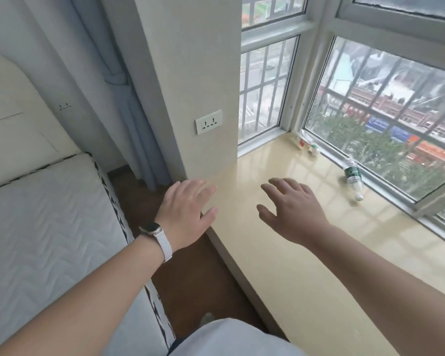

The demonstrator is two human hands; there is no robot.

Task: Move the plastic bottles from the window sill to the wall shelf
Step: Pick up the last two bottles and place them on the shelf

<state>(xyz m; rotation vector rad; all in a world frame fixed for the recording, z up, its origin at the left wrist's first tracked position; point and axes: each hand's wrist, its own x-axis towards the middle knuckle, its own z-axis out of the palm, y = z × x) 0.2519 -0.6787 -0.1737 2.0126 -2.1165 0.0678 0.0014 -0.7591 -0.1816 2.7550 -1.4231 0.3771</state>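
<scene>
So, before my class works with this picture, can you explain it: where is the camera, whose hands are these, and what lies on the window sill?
There is no machine here: a person wears one wide-angle camera on the head, so you look down along their own arms. The left hand, with a white-strapped watch, and the right hand are both open and hold nothing; they hover by the near edge of the cream window sill. On the sill, close to the window, a clear plastic bottle with a green label lies on its side. Farther back, in the corner, is a small cluster of bottles, too blurred to count. A mattress is at the left. No wall shelf shows.
</scene>
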